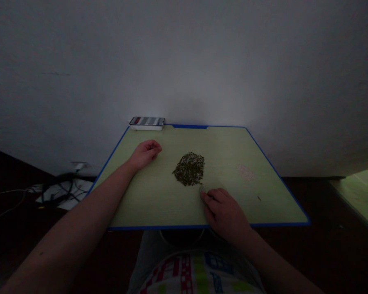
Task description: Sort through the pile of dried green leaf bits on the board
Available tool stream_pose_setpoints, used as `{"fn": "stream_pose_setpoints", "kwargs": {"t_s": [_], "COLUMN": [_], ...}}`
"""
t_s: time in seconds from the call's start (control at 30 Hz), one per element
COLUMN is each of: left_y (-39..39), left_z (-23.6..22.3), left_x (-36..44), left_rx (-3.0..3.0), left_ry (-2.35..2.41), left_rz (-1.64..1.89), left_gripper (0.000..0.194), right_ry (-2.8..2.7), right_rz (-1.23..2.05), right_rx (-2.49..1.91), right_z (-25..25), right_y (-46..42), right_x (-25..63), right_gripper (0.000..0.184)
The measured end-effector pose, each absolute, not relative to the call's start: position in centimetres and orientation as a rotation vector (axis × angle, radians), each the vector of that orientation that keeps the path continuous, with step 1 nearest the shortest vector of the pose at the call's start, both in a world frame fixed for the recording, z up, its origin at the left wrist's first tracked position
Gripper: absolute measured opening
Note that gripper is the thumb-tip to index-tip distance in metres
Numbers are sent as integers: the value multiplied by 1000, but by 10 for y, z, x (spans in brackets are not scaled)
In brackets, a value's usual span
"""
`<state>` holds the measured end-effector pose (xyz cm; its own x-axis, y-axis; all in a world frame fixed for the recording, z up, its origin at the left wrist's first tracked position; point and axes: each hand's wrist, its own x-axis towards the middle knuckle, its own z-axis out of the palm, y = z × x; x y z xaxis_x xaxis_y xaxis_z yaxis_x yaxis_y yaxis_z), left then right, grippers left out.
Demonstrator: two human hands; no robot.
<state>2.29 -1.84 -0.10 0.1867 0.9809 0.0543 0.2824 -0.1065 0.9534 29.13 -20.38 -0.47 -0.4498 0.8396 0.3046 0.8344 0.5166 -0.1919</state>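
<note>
A loose pile of small dark greenish-brown grains or seeds (188,169) is spread on the pale table top (159,204), near its middle. My left hand (145,154) rests on the table to the left of the pile, its fingers loosely curled in, and no held thing shows. Close to the pile's lower right edge is my right hand (225,210), thumb and index finger pinched together. A small pale glint shows at those fingertips, too dim to name. To the right lies a thin patch of small whitish grains (246,173).
A phone (147,121) lies on a white box (147,127) at the table's back left corner, against the wall (202,61). A small dark sliver (259,198) lies at the right. Blue edging (279,224) borders the table. Black cables (59,188) are on the left.
</note>
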Motion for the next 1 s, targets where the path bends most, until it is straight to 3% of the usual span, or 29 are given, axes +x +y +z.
{"fn": "stream_pose_setpoints", "kwargs": {"t_s": [0.53, 1.0], "left_y": [-16, -16], "left_z": [-5, -4], "left_x": [21, 21], "left_rx": [1546, 1550], "left_ry": [1200, 1210], "left_rz": [991, 980], "left_gripper": [17, 18], "right_ry": [-2398, -2163], "right_rz": [21, -216], "right_rx": [-1519, -2009], "right_z": [-3, 5], "right_y": [-193, -165], "right_x": [284, 343], "right_gripper": [31, 33]}}
